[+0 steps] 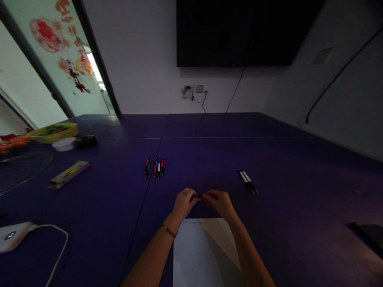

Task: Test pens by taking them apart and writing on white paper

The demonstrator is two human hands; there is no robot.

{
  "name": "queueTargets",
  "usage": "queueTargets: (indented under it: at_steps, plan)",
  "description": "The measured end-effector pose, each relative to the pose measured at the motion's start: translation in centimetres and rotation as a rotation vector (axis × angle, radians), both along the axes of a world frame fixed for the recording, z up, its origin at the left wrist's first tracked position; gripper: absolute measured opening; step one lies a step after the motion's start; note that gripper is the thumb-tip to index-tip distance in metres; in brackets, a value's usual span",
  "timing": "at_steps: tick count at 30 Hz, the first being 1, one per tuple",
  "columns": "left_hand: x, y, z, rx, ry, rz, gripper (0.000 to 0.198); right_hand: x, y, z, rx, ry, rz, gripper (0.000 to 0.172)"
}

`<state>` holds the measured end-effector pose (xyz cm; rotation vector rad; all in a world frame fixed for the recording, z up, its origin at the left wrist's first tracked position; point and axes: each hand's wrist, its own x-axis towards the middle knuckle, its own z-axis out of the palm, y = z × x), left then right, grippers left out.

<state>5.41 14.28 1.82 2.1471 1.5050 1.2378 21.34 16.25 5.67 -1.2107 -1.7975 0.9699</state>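
Fingers (188,191) of the left hand (182,204) and right hand (222,203) clamp, seemingly, a green pen (196,196) beyond white paper (196,253).

12 o'clock: wall sockets (199,89), black lead (204,99) attached.
1 o'clock: large black screen (249,34), wall-hung.
2 o'clock: dark cable (341,75).
4 o'clock: dark flat object (371,235), cut off by the edge.
8 o'clock: white device (13,238), white cord (67,236).
9 o'clock: yellow basket (50,138), green contents (53,130); white round container (64,144); black round item (86,142); slim carton (69,174).
10 o'clock: glass door (61,79), red decorations (46,35).
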Motion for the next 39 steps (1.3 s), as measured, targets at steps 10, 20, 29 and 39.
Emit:
queueTargets:
  at_steps: [10,20,29,39]
  plan:
    - [-0.6,0.1,0.4,0.034,0.079,0.001,0.023,1.1,0.1,0.6,0.193,-0.239,0.043,0.019]
    - [-0.6,0.1,0.4,0.038,0.109,-0.082,0.021,0.5,0.0,-0.1,0.231,-0.518,0.005,0.033]
    - [-0.8,0.2,0.1,0.028,0.047,-0.036,0.024,0.6,-0.2,0.5,0.324,-0.597,0.028,0.028]
    - [-1.0,0.2,0.4,0.050,0.116,-0.081,0.021,1.2,0.1,0.6,0.323,-0.517,0.056,0.014]
